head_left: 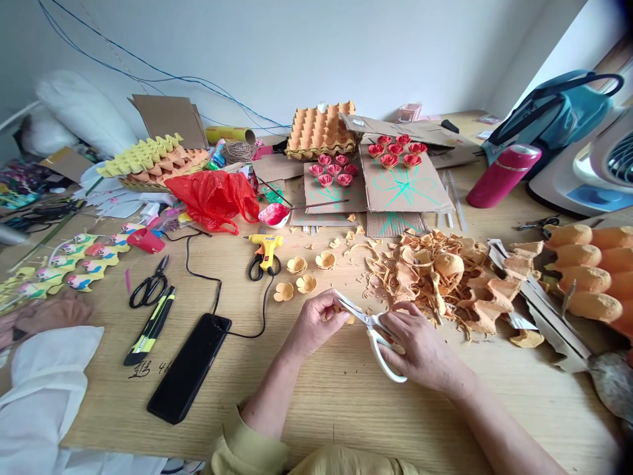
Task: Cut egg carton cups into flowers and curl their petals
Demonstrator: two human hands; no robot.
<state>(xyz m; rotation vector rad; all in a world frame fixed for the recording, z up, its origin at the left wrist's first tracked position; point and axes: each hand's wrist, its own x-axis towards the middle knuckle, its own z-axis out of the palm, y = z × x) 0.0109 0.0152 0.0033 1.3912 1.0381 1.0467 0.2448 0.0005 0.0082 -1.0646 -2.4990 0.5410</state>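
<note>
My right hand (pixel 422 346) is closed round the white handles of a pair of scissors (pixel 374 348), whose blades point up and left. At the blade tips, the thumb and fingers of my left hand (pixel 316 324) pinch a small orange piece of egg carton (pixel 351 318), mostly hidden by the fingers and blades. Just beyond my left hand lie several cut carton flowers, among them a four-petalled flower cup (pixel 306 284) and a small stack (pixel 325 261). A heap of orange carton scraps (pixel 410 270) spreads past my right hand.
A yellow glue gun (pixel 267 249), black phone (pixel 190 366), utility knife (pixel 150 326) and black scissors (pixel 150 287) lie left. Red flowers sit on cardboard (pixel 405 188) at the back. A pink bottle (pixel 503 175) and egg trays (pixel 588 270) stand right. Another person's white sleeve (pixel 49 382) is at left.
</note>
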